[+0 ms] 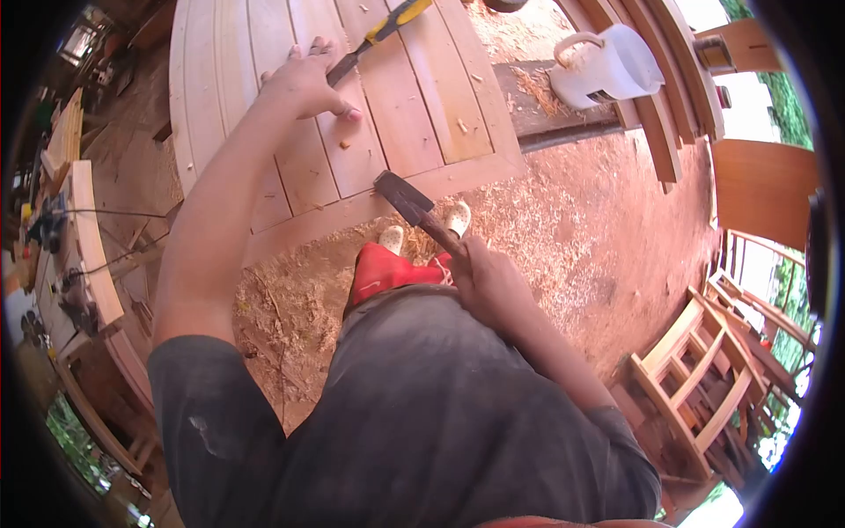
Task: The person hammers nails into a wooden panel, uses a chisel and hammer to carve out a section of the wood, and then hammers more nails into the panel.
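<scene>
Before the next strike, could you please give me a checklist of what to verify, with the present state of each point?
1. Left hand grips the chisel: ok, the fingers are closed around it.
2. Chisel tip seated on the wooden panel: cannot tell, the hand hides the tip.
3. Right hand holds the hammer: ok, it is closed on the handle.
4. Hammer head apart from the left hand: ok, it hangs low by the panel's near edge.
5. White shoes clear of the hammer: cannot tell, they show right beside it, but the depth is unclear.
6. White jug out of the way: ok, it stands far to the right.
</scene>
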### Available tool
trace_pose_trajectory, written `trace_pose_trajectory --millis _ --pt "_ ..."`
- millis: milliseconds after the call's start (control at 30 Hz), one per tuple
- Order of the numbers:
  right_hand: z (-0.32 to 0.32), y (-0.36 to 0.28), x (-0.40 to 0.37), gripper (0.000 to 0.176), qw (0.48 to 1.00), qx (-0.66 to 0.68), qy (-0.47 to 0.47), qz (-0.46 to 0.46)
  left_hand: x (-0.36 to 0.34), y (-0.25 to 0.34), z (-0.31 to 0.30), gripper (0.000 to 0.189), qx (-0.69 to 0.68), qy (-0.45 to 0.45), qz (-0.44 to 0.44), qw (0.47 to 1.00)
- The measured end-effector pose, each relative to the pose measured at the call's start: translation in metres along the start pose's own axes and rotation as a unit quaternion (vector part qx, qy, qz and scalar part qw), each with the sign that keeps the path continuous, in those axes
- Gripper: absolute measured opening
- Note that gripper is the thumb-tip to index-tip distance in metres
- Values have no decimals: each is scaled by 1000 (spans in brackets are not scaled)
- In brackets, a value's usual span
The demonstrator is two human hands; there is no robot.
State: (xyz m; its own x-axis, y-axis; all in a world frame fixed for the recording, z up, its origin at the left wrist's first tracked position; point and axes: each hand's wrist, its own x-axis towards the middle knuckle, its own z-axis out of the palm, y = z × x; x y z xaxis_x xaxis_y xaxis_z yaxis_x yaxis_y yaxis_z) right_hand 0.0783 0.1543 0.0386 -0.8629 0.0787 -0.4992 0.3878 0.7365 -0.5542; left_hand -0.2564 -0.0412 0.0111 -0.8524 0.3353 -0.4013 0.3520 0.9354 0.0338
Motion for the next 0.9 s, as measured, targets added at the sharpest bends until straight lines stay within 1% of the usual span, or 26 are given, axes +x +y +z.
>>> trace_pose_trajectory --millis 67,167,267,367,467,533,667,767,867,900 --pt "-1 -4 -4 24 1000 2 -10 9 2 1 -1 132 14 -4 4 1000" --pt "6 -1 -3 25 1000 -3 11 -11 3 0 2 131 20 -1 10 1000" --pt "3 -9 -1 24 1000 6 -10 8 -2 1 -2 132 24 4 8 1000" --pt "8 -4 -2 22 999 32 18 -23 -3 -1 1 133 17 9 12 1000" --pt "8 -4 -1 22 1000 20 9 -11 -2 1 0 133 15 10 12 1000" --pt "10 -4 -3 25 999 22 21 -16 -1 0 1 131 25 13 9 1000" --pt "12 -6 1 29 999 17 32 -7 -6 5 -11 131 16 -15 6 1000" --pt "4 -22 -4 28 998 50 47 -9 -11 2 -15 131 -1 -27 11 1000" --pt "-6 -36 -8 25 989 69 107 -69 -13 2 -20 131 -3 -42 15 999" --pt "-12 -44 -11 24 987 79 122 -74 -11 1 -18 131 1 -40 11 999"
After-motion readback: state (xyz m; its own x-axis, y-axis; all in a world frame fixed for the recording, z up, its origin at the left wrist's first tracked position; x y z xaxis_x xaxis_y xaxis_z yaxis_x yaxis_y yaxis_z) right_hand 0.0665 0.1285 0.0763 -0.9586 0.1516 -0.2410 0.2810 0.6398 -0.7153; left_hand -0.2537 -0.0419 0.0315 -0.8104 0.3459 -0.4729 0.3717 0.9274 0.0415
